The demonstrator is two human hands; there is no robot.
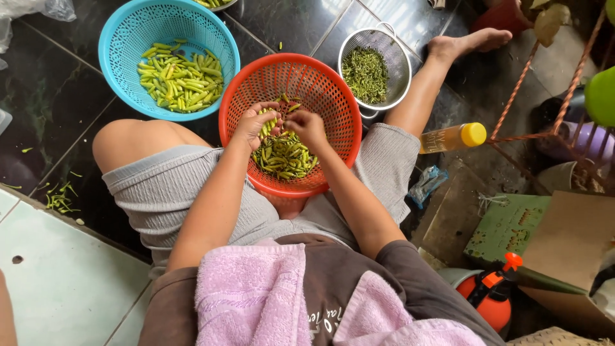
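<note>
Head view: a person is sitting on a dark tiled floor [51,96], looking down at both hands working inside an orange basket [333,109].
Left hand [255,123]: fingers are curling in and pinching a few green pods [285,157] at the far left of the pile.
Right hand [306,125]: fingers are bunching together over a pod; what exactly they are pinching I cannot tell.
Pods: they are lying directly under and just nearer than the hands, in the near half of the orange basket between the knees.
Long axis: pods are lying every way, with no single direction.
Nearer hand: both hands are touching the pile, about equally close.
Blue basket [122,38]: it is sitting far left, holding lighter pods, well apart from the hands.
Metal strainer [398,64]: it is sitting far right, holding fine green trimmings.
Hidden: fingertips are covering the held pods; the orange basket's near rim is dipping behind the lap.
</note>
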